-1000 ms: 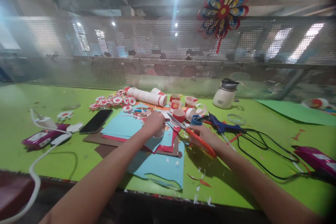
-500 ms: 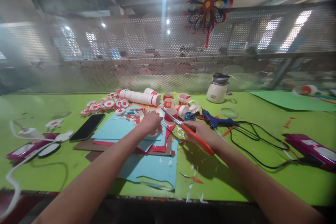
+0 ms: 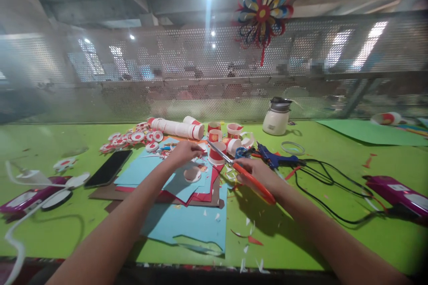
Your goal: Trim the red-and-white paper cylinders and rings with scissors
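My right hand point(image 3: 256, 173) is closed around red-handled scissors point(image 3: 254, 182), their blades pointing up and left towards a red and white paper cup point(image 3: 217, 153). My left hand point(image 3: 185, 153) is above the blue paper point(image 3: 133, 170), fingers drawn together beside a small white and red scrap; whether they grip it is unclear. Below that hand, a round white paper piece point(image 3: 192, 174) lies on the blue sheets. More cut paper cups point(image 3: 234, 131) stand behind the scissors' tips, and a long stack of white cups point(image 3: 175, 128) lies on its side.
Red-dotted white discs point(image 3: 137, 136) are heaped at left, near a black phone point(image 3: 109, 168). A blue glue gun point(image 3: 277, 158) with black cable lies at right, before a cream jug point(image 3: 276, 118). Purple devices point(image 3: 397, 193) sit at both sides. Paper scraps litter the green table point(image 3: 294, 236).
My left hand has shifted slightly left, and the round white piece beneath it now shows fully on the blue paper. The scissors stay in my right hand. The view has tilted slightly.
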Available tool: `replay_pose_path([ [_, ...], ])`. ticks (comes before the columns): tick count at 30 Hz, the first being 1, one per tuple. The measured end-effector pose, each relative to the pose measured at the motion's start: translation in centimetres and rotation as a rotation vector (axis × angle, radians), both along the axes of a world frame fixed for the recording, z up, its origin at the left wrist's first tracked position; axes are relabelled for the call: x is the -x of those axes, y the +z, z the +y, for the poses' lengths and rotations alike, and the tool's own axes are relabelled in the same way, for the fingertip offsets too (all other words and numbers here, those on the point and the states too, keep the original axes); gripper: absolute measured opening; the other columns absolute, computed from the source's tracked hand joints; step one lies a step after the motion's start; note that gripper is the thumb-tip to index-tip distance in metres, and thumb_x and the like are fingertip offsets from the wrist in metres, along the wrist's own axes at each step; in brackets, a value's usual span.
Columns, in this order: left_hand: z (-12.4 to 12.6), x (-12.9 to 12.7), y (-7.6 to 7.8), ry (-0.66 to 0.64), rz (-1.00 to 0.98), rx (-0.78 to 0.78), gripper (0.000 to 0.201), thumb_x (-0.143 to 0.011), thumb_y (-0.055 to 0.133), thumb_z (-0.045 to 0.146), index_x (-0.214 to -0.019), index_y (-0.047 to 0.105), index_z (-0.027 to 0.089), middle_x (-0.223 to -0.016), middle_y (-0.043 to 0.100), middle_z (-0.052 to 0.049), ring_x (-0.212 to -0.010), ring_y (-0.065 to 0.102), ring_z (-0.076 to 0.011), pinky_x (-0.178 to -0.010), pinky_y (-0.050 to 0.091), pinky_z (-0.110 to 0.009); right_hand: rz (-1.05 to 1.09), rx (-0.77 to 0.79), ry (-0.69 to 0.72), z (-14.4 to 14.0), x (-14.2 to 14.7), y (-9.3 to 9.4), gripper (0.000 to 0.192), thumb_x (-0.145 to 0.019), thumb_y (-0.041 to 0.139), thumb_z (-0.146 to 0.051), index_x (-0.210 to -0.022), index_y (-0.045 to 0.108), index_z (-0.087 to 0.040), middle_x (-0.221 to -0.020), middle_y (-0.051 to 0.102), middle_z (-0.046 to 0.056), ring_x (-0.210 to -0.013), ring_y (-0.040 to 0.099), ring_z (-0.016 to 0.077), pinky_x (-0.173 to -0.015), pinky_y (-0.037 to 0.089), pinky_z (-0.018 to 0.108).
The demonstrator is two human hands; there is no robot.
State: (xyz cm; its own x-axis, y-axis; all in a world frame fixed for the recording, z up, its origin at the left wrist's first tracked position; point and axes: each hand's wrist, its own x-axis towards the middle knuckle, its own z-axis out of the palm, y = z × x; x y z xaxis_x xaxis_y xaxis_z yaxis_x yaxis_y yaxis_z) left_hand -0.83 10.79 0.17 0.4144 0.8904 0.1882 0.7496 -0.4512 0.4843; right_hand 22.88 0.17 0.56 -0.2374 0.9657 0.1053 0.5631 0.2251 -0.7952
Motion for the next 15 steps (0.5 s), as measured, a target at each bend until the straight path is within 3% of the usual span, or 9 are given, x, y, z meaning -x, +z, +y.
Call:
replay_pose_path([
  [3, -0.6, 0.5, 0.3, 0.029, -0.344, 0.239, 0.028, -0.068, 0.062, 0.031, -0.088, 0.070, 0.013, -0.068, 0.065, -0.004, -0.054, 0.049, -0.0117, -0.054, 0.036, -0.024, 0.003, 0.013, -0.011, -0.2, 0.2, 0.3, 0.029, -0.063, 0.057, -0.019, -0.090, 0.064, -0.015, -0.068, 0.059, 0.001, -0.057, 0.047, 0.0136, -0.052, 0.037, 0.024],
  [7, -1.2, 0.5, 0.2, 0.061, -0.614, 0.424, 0.037, -0.060, 0.070, 0.028, -0.091, 0.069, 0.009, -0.066, 0.064, -0.004, -0.056, 0.050, -0.0111, -0.054, 0.035, -0.024, -0.014, 0.020, -0.008, -0.3, 0.4, 0.4, 0.029, -0.064, 0.055, -0.019, -0.091, 0.065, -0.013, -0.072, 0.060, 0.002, -0.059, 0.049, 0.0132, -0.054, 0.037, 0.023],
  [12, -1.8, 0.5, 0.6, 0.036, -0.663, 0.419, 0.047, -0.058, 0.071, 0.020, -0.103, 0.065, 0.010, -0.058, 0.061, 0.000, -0.051, 0.048, -0.0092, -0.051, 0.033, -0.023, -0.028, 0.007, -0.011, 0.0, 0.3, 0.0, 0.039, -0.064, 0.054, -0.020, -0.101, 0.063, -0.011, -0.073, 0.062, 0.003, -0.060, 0.052, 0.0155, -0.054, 0.039, 0.025],
  [15, -2.3, 0.3, 0.9, 0.046, -0.688, 0.385, 0.030, -0.061, 0.071, 0.020, -0.089, 0.068, 0.010, -0.058, 0.062, -0.002, -0.051, 0.050, -0.0089, -0.049, 0.033, -0.022, -0.056, -0.035, -0.002, 0.0, 0.3, -0.2, 0.042, -0.064, 0.054, -0.020, -0.104, 0.063, -0.011, -0.076, 0.065, 0.005, -0.064, 0.055, 0.0181, -0.056, 0.041, 0.027],
])
